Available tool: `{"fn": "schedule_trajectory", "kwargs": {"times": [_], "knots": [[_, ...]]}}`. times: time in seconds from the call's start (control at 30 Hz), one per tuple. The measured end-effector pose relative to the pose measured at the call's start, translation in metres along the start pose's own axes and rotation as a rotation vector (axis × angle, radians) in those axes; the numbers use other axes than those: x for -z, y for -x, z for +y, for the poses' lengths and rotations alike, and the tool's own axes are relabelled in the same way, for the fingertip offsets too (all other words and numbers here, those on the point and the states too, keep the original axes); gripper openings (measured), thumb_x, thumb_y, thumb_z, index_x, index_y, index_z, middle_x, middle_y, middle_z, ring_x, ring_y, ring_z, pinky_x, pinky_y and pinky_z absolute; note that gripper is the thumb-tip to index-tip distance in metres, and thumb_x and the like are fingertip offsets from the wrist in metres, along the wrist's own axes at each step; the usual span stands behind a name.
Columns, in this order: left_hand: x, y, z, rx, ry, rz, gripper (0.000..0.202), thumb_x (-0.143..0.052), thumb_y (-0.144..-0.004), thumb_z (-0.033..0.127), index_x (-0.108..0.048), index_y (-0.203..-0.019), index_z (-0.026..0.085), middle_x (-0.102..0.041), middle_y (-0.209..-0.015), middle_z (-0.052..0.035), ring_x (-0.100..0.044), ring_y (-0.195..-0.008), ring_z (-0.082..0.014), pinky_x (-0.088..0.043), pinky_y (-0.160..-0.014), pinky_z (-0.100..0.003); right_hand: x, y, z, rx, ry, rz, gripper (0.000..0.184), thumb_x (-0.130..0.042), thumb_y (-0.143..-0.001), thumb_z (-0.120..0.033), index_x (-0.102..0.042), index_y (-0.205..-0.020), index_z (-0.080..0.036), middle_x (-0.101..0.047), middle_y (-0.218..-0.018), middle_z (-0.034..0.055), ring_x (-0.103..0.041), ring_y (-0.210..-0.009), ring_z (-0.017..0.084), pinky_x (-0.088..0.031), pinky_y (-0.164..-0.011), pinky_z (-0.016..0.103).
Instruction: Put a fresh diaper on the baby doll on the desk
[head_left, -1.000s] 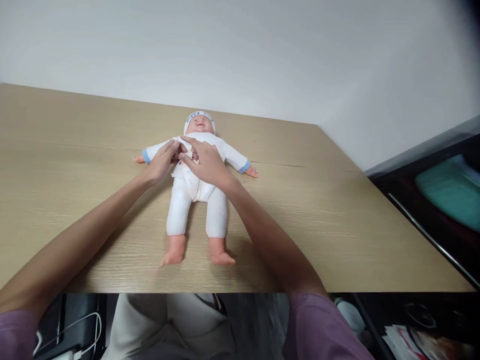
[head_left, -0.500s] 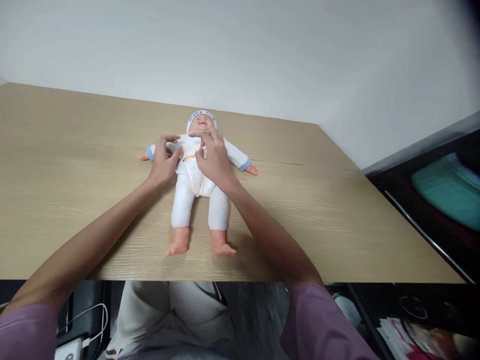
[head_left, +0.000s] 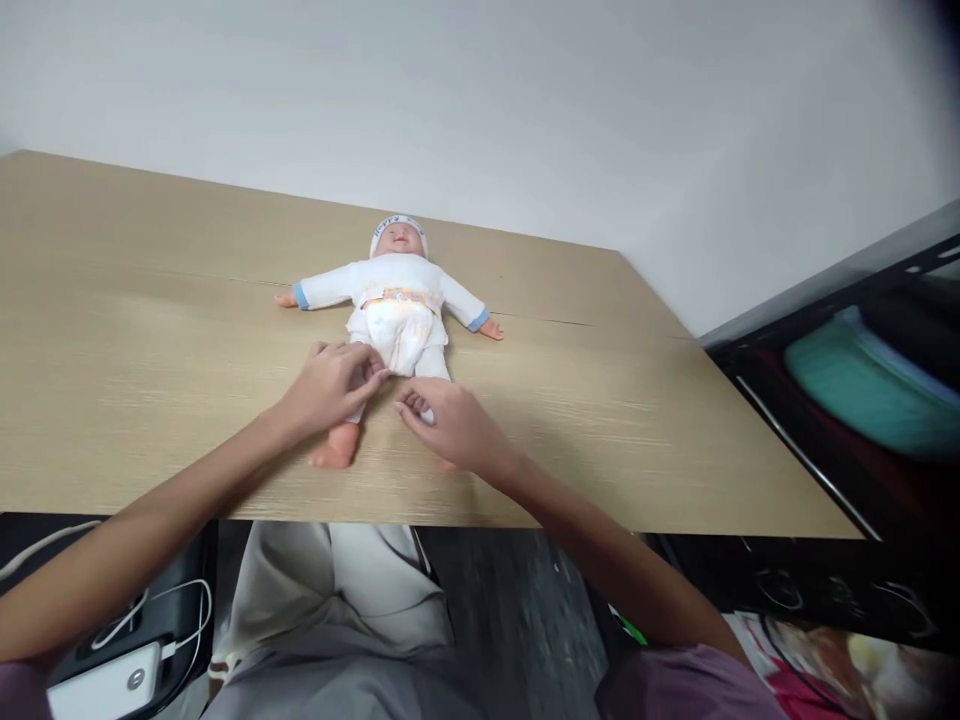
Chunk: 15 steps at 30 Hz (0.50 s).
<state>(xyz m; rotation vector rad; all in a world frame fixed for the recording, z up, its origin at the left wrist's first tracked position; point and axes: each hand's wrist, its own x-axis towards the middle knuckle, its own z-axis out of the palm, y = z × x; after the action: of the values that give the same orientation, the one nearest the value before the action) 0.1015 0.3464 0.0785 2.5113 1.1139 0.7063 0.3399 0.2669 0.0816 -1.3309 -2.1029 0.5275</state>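
A baby doll (head_left: pixel 396 290) in a white suit with blue cuffs and a white cap lies face up on the wooden table (head_left: pixel 150 330), arms spread. Its top is pulled up and a diaper (head_left: pixel 401 325) shows at the belly. My left hand (head_left: pixel 334 385) is curled round the doll's left-side trouser leg above the bare foot (head_left: pixel 335 452). My right hand (head_left: pixel 450 425) lies over the other leg, its fingers pinched on the white cloth and hiding that foot.
The table's front edge runs just below my hands, with my lap under it. A white power bank with cables (head_left: pixel 112 675) lies at lower left. A dark shelf holding a teal item (head_left: pixel 877 385) stands to the right. A white wall is behind.
Both hands have come down from the doll's chest to its legs. The top now sits higher, baring the diaper. The view has shifted slightly.
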Motion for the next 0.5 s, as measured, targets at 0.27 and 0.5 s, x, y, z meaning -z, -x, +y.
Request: {"fn": "schedule_trajectory", "kwargs": {"times": [0.27, 0.5], "knots": [[-0.006, -0.029, -0.008, 0.111, 0.006, 0.043, 0.042, -0.072, -0.102, 0.059, -0.053, -0.087, 0.026, -0.068, -0.074, 0.001, -0.062, -0.07, -0.0234, -0.041, -0.091, -0.042, -0.02, -0.023, 0.02, -0.183, 0.258, 0.198, 0.015, -0.07, -0.113, -0.035, -0.073, -0.119, -0.023, -0.081, -0.099, 0.0045, -0.075, -0.089, 0.025, -0.046, -0.076, 0.034], [-0.014, -0.023, -0.018, 0.027, 0.078, 0.113, 0.038, -0.067, -0.105, 0.055, -0.06, -0.083, 0.024, -0.065, -0.077, -0.0012, -0.06, -0.078, -0.0244, -0.043, -0.091, -0.044, -0.033, -0.019, 0.019, -0.133, 0.262, 0.297, 0.021, -0.063, -0.115, -0.038, -0.077, -0.12, -0.023, -0.075, -0.125, 0.0097, -0.071, -0.09, 0.024, -0.049, -0.075, 0.036]]}}
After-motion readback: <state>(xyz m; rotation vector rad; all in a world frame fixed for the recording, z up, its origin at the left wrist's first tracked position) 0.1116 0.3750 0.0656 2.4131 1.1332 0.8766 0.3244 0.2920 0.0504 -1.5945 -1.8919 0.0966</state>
